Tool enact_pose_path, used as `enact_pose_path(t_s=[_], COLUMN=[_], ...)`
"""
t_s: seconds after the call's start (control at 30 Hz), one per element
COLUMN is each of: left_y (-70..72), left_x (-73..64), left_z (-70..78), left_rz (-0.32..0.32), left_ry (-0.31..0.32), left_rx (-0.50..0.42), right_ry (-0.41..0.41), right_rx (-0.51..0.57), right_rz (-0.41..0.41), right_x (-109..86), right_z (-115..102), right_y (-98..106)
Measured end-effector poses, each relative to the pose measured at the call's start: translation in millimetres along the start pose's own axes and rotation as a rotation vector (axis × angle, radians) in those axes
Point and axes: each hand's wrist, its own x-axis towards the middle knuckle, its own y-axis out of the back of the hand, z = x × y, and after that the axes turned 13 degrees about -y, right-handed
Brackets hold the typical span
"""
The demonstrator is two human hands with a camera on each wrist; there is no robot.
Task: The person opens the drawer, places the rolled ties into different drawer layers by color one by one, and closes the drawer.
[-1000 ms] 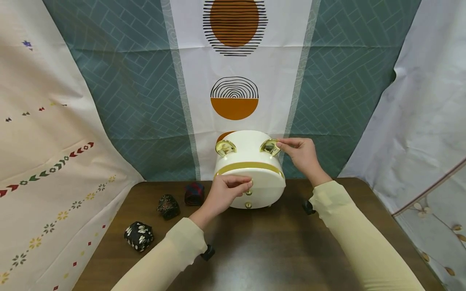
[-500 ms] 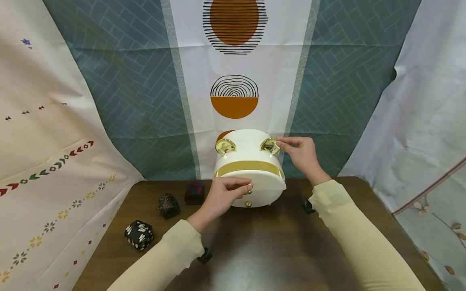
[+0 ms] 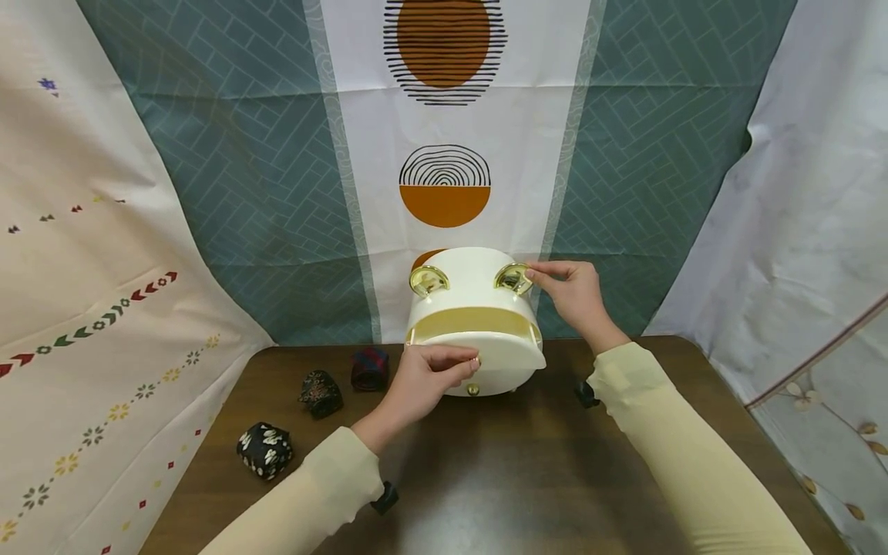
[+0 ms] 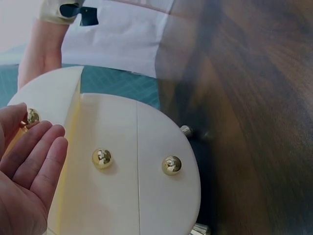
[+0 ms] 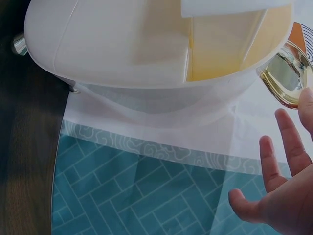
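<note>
A white rounded box shaped like a twin-bell alarm clock (image 3: 474, 266) stands at the back of the table, its top drawer (image 3: 509, 351) pulled partway out. With thumb and index finger, my left hand (image 3: 426, 381) pinches that drawer's gold knob (image 4: 33, 116). Two lower gold knobs (image 4: 102, 158) show in the left wrist view, their drawers closed. My right hand (image 3: 574, 297) grips the rim of the right gold bell (image 3: 513, 278) between thumb and fingers. In the right wrist view a pale yellow drawer opening (image 5: 220, 54) is partly visible.
Three rolled neckties lie at the table's left: a red-and-blue one (image 3: 371, 369), a dark patterned one (image 3: 321, 394) and a black one with white flowers (image 3: 265, 450). A patterned cloth (image 3: 277, 177) hangs right behind the box. The brown tabletop (image 3: 499, 478) extends in front.
The top drawer has slid out toward me with my left hand on its knob, and the gap above its front has widened. The right hand has stayed on the bell.
</note>
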Motion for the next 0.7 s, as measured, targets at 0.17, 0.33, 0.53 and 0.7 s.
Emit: enact_pose_path(t_s=[0.17,0.33,0.53,0.7], left_y=[-3.0,-4.8,-6.5,-8.5], left_x=[-3.7,-7.3,-10.2,-12.2], left_z=[2.2,17.8,36.3,25.6], left_rz=[0.003,-0.001,-0.004,0.007], left_ry=[0.028,0.049,0.035,0.014], left_rx=[-0.042,-0.077,-0.059,-0.062], right_ry=[-0.007,-0.004,0.006,0.006], right_rx=[0.002,0.002,0.009,0.013], right_rz=[-0.010,-0.011,-0.016,-0.029], right_x=[-0.3,0.1,0.6,1.4], right_z=[2,4,4,4], right_y=[0,0,1,2])
